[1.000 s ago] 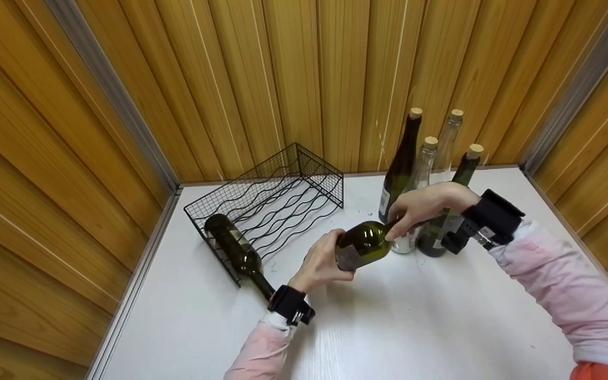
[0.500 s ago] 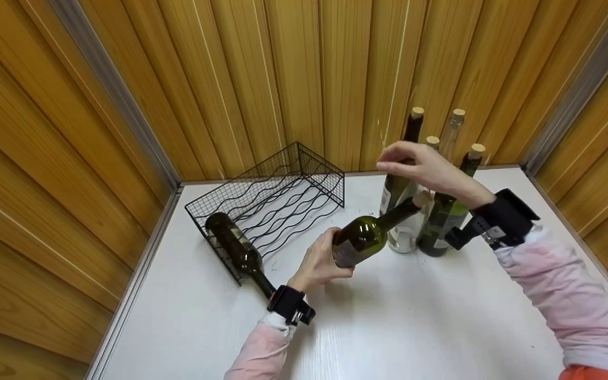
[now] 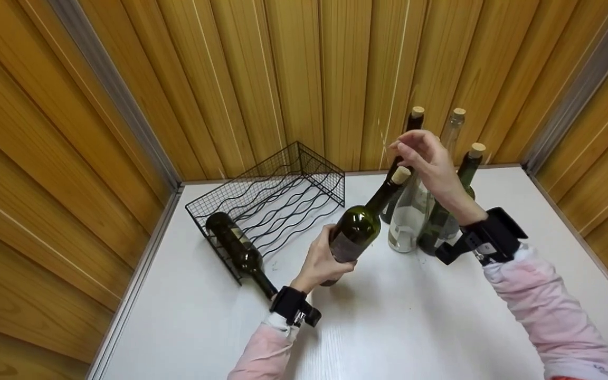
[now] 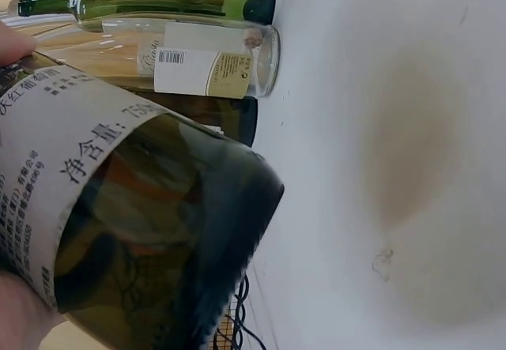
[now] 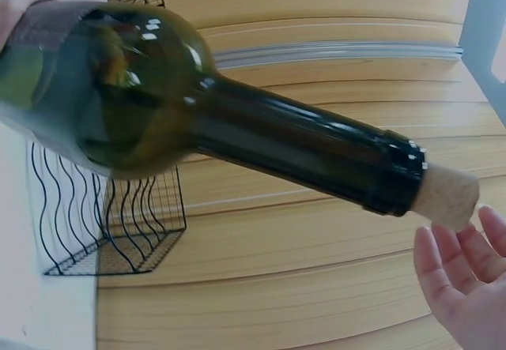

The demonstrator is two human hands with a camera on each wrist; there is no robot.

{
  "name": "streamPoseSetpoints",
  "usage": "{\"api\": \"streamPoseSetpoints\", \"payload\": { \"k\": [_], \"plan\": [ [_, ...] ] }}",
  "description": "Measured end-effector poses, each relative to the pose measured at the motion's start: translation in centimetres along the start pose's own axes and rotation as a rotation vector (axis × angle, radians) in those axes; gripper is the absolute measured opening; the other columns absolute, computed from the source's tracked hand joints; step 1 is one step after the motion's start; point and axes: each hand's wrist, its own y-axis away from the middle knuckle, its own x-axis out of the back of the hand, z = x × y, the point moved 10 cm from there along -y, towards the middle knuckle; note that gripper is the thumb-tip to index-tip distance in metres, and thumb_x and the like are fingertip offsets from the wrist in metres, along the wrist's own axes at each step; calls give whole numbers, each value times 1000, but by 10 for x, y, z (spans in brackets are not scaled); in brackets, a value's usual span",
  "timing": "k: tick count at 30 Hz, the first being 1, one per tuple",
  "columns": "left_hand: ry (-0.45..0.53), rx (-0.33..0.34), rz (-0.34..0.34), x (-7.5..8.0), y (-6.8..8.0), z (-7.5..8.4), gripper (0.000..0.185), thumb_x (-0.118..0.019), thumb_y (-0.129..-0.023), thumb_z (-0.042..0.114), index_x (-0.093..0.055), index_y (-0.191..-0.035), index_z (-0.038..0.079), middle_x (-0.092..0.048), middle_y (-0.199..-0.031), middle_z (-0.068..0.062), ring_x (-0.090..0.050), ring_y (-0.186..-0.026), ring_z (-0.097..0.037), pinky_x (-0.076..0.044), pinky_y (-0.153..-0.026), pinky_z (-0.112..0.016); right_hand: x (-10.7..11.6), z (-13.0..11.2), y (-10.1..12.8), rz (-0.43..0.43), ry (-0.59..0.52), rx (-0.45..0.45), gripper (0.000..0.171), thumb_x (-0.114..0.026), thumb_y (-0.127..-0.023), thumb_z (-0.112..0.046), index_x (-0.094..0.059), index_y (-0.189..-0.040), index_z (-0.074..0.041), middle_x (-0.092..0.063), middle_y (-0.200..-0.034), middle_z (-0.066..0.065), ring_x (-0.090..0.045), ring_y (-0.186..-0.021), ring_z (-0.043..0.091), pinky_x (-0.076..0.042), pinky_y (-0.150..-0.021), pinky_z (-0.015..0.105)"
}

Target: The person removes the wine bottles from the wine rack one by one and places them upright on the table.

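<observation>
Bottle point(image 3: 355, 232): tilted above table point(image 3: 415, 316), raised steeper than a second before.
Left hand point(image 3: 321, 261): gripped bottle's base.
Right hand point(image 3: 424, 158): released, fingers relaxed near cork point(image 3: 401, 174), seemingly apart.
Rack point(image 3: 267, 203): one bottle in.

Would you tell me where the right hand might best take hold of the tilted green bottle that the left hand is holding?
Probably the neck, just below the cork, coming from above and the right. The green bottle leans with its neck up toward the right hand, which is open beside the cork. The left hand already grips the labelled body.
</observation>
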Motion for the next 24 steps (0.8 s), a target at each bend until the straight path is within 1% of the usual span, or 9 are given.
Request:
{"api": "streamPoseSetpoints", "payload": {
  "k": [4, 8, 11, 17, 21, 24],
  "plan": [
    [22, 44, 31, -2, 0, -1, 73, -79, -54, 19, -44, -117, 11, -58, -96, 3, -55, -82, -11, -45, -73, -29, 1, 10, 8, 37, -94, 9, 30, -56, -90, -15, -47, -111, 5, -51, -105, 28, -52, -95, 28, -43, -77, 29],
    [56, 87, 57, -6, 1, 0, 70, -79, -55, 17, -44, -115, 10, -58, -95, 2, -56, -82, -12, -45, -73, -30, -3, 23, 17, 67, -212, -13, 36, -60, -88, -19, -46, -111, 4, -51, -105, 22, -52, -93, 27, -45, -77, 33],
    [74, 100, 69, -8, 1, 3, 68, -79, -57, 17, -43, -114, 9, -58, -95, 2, -56, -82, -13, -45, -73, -30, -10, 32, 23, 88, -267, -35, 39, -61, -87, -21, -45, -112, 4, -50, -106, 18, -52, -93, 24, -45, -79, 34],
    [107, 123, 79, -14, 1, 7, 67, -79, -58, 15, -43, -114, 9, -58, -95, 3, -56, -82, -13, -45, -73, -30, -23, 47, 31, 107, -298, -80, 46, -61, -87, -24, -42, -117, 6, -51, -108, 18, -52, -95, 24, -44, -81, 33],
    [141, 164, 75, -20, 3, 6, 68, -79, -58, 15, -43, -115, 10, -58, -94, 4, -56, -81, -12, -45, -73, -30, -32, 54, 34, 91, -305, -114, 55, -63, -85, -31, -41, -119, 6, -51, -108, 17, -53, -96, 24, -42, -85, 34],
    [148, 198, 78, -24, 6, 4, 69, -80, -58, 14, -43, -115, 11, -57, -94, 4, -56, -81, -12, -45, -74, -31, -41, 56, 35, 58, -305, -114, 48, -61, -87, -29, -43, -117, 4, -53, -108, 19, -52, -99, 29, -41, -86, 36]
  ]
}}
